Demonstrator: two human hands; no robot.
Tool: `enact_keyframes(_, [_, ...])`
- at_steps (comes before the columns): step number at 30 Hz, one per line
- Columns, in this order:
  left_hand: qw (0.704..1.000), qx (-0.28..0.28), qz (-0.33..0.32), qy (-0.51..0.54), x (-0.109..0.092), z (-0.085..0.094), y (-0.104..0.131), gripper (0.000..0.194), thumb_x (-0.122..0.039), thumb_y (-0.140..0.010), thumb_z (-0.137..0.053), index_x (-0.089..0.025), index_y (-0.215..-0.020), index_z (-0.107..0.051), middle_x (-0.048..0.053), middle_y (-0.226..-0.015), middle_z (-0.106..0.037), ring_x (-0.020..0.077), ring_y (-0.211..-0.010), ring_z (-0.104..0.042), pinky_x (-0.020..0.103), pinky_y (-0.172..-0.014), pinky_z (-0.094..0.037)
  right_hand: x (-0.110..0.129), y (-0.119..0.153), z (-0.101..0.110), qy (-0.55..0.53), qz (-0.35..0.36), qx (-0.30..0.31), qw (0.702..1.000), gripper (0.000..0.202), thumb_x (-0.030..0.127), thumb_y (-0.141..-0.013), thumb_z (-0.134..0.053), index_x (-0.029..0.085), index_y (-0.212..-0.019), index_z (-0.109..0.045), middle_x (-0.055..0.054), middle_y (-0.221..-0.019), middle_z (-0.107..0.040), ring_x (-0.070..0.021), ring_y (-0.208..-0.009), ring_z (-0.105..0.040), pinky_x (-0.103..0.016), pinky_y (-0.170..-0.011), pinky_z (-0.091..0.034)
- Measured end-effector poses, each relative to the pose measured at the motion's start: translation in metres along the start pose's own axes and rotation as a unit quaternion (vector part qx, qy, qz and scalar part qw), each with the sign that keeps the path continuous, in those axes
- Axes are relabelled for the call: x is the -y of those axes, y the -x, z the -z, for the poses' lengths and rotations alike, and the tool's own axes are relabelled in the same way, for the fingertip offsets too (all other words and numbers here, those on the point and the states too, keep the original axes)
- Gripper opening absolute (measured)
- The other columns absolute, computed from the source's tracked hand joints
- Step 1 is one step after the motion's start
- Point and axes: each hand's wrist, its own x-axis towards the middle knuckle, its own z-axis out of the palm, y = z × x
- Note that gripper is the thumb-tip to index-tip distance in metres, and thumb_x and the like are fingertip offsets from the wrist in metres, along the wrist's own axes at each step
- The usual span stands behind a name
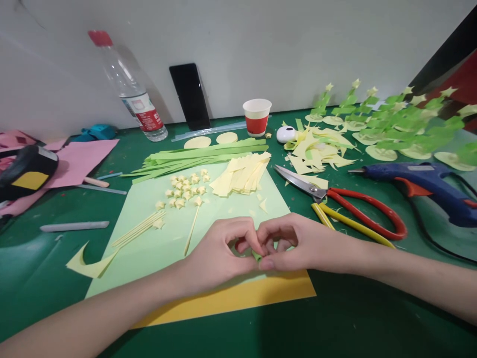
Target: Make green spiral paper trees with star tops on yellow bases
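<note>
My left hand (227, 248) and my right hand (294, 243) meet over the light green sheet (145, 258), fingertips pinched together on a small green paper piece (257, 255). Most of that piece is hidden by the fingers; it looks rolled or folded. Left of my left hand lies a thin pale stick (192, 228) with a paper star (198, 201) at its top. Several folded stars (182, 188) sit in a cluster beyond it. Pale yellow paper strips (242, 174) and long green paper strips (201, 155) lie behind my hands.
Red-and-yellow-handled scissors (316, 191) and a blue glue gun (417, 174) lie to the right. Behind are paper scraps (320, 146), a paper cup (257, 119), a phone (190, 97) and a bottle (130, 89). Paper plants (398, 119) stand at back right. A tape dispenser (28, 171) is left.
</note>
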Motion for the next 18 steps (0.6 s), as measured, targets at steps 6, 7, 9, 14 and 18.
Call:
enact_keyframes(6, [0.998, -0.018, -0.05, -0.018, -0.001, 0.0, 0.0, 0.01, -0.015, -0.069, -0.068, -0.017, -0.061, -0.062, -0.002, -0.068, -0.054, 0.0102, -0.063, -0.051, 0.022, -0.056, -0.04, 0.004, 0.002, 0.005, 0.02, -0.042, -0.009, 0.999, 0.014, 0.026, -0.069, -0.062, 0.013, -0.068, -0.058, 0.003, -0.06, -0.052, -0.0061, -0.056, -0.044, -0.019, -0.053, -0.035])
enact_keyframes(7, [0.997, -0.023, -0.062, -0.031, -0.001, 0.0, 0.0, 0.006, -0.015, -0.07, -0.068, -0.018, -0.065, -0.066, -0.001, -0.071, -0.056, 0.0114, -0.066, -0.053, 0.023, -0.059, -0.042, 0.006, 0.003, 0.008, 0.026, -0.051, -0.004, 0.998, 0.014, 0.026, -0.07, -0.061, 0.012, -0.069, -0.06, 0.003, -0.06, -0.053, -0.0063, -0.056, -0.046, -0.019, -0.054, -0.036])
enact_keyframes(9, [0.993, -0.033, -0.085, -0.074, -0.001, 0.001, 0.0, 0.005, -0.015, -0.072, -0.068, -0.019, -0.073, -0.07, 0.001, -0.072, -0.059, 0.0138, -0.071, -0.053, 0.025, -0.062, -0.044, 0.009, 0.004, 0.014, 0.039, -0.059, 0.002, 0.998, 0.016, 0.028, -0.071, -0.062, 0.012, -0.072, -0.064, 0.002, -0.062, -0.056, -0.0063, -0.057, -0.049, -0.019, -0.055, -0.037])
enact_keyframes(14, [0.969, -0.048, -0.151, -0.188, 0.0, 0.0, 0.0, 0.009, -0.016, -0.077, -0.064, -0.017, -0.077, -0.073, 0.004, -0.069, -0.062, 0.0167, -0.07, -0.05, 0.029, -0.062, -0.043, 0.012, 0.006, 0.019, 0.051, -0.064, 0.006, 0.997, 0.02, 0.032, -0.071, -0.064, 0.011, -0.073, -0.065, 0.003, -0.059, -0.054, -0.0045, -0.056, -0.047, -0.016, -0.053, -0.037])
enact_keyframes(18, [0.964, -0.077, -0.157, -0.198, -0.001, -0.001, 0.0, 0.008, -0.016, -0.076, -0.065, -0.017, -0.081, -0.071, 0.003, -0.07, -0.063, 0.017, -0.071, -0.051, 0.031, -0.065, -0.044, 0.011, 0.006, 0.019, 0.018, -0.052, 0.001, 0.998, 0.021, 0.033, -0.072, -0.064, 0.013, -0.075, -0.067, 0.003, -0.062, -0.056, -0.004, -0.057, -0.048, -0.016, -0.056, -0.039])
